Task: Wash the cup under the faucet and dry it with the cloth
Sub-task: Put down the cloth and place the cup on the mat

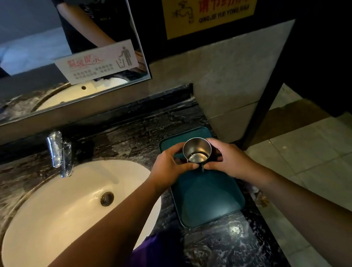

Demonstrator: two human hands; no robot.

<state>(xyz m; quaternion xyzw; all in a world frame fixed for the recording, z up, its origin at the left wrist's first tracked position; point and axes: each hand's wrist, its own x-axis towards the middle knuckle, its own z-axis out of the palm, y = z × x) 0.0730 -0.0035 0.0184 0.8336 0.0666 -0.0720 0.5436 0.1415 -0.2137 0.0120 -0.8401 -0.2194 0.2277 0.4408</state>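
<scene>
Bare forearms (106,227) lead to the left hand (167,164) and right hand (228,160). A wall mirror (31,50) reflects a dark short-sleeved top (91,14) with pale printed lettering.

Teal tray (208,203) on dark marble counter (226,247), white basin (59,210) beside it, mirror (21,51) above, yellow sign (211,5)

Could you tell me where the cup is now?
In the head view, the metal cup is right of the sink, over the far end of the teal tray, held between the left hand and right hand.
</scene>
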